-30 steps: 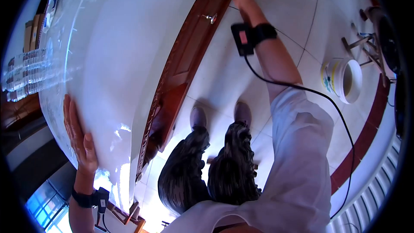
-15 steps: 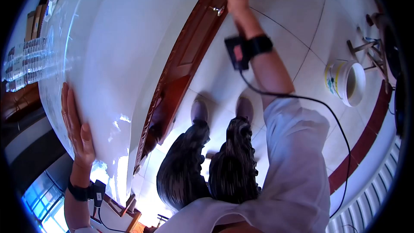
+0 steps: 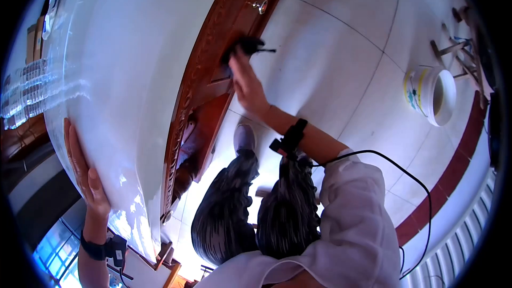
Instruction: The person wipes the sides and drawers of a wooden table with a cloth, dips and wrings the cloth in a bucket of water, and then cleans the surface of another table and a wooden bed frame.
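Observation:
My left hand (image 3: pixel 85 173) lies flat on the glossy white top (image 3: pixel 128 74) of a wooden cabinet, near its far-left edge, fingers stretched out and holding nothing. In my right hand (image 3: pixel 249 85) is a soft-looking black cloth-like thing (image 3: pixel 248 48), with a thin dark piece sticking out to the right. Motion blurs it, so its exact kind is unclear. My fingers press it against the reddish-brown carved drawer front (image 3: pixel 221 40), below a round metal knob (image 3: pixel 261 7). Each wrist wears a black strap with a small cabled device.
An open red-brown door (image 3: pixel 210 122) juts out near my feet. On the tiled floor at right stand a white bucket (image 3: pixel 441 98) and a wooden stool (image 3: pixel 458 50). Wrapped bottles (image 3: pixel 26 93) sit beyond the white top. A black cable (image 3: pixel 410 173) hangs from my right wrist.
My right hand has come down and left from beyond the knob to the drawer front, bringing the black cloth-like thing along. My left hand stays flat on the white top.

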`<state>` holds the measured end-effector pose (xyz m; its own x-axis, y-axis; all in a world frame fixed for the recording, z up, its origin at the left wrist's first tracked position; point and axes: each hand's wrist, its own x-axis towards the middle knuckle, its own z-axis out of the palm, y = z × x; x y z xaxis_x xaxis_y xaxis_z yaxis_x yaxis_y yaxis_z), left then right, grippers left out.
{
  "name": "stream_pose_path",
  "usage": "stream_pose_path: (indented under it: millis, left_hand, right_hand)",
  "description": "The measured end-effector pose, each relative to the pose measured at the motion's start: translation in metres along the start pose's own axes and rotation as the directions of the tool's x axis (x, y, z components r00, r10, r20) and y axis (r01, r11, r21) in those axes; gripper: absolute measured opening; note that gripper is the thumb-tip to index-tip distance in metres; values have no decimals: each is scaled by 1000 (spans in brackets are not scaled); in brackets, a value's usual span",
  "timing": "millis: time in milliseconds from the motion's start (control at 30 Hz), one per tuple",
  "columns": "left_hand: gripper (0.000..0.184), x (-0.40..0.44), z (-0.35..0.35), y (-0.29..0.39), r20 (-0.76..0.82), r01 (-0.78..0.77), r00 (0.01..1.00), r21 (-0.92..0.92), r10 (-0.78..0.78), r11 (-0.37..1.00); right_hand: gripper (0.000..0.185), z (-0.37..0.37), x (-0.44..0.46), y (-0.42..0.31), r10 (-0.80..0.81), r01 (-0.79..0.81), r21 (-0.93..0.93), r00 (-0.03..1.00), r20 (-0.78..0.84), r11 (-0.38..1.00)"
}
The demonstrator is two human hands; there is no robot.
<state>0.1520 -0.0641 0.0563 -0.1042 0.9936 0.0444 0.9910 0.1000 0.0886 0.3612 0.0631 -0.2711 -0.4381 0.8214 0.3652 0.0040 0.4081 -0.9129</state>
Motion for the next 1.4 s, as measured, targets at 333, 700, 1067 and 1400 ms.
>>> stream_pose_path:
  millis: [333, 700, 1067, 1400]
  left_hand:
    - [82, 0, 2, 0, 32, 7, 999, -87, -4, 996]
    - [85, 2, 1, 3, 47, 14, 999, -37, -12, 999]
    - [73, 1, -4, -7, 119, -99, 989, 63, 91, 993]
    - [83, 0, -1, -3, 68, 11, 998, -52, -8, 999]
  right_hand:
    - [63, -94, 196, 197, 3, -111, -157, 825, -565, 981]
    - [64, -7, 46, 106, 78, -133, -102, 903, -423, 986]
    - [55, 5, -68, 39, -21, 37, -73, 980, 199, 997]
    - [33, 31, -14, 7, 187, -153, 113, 888, -419, 982]
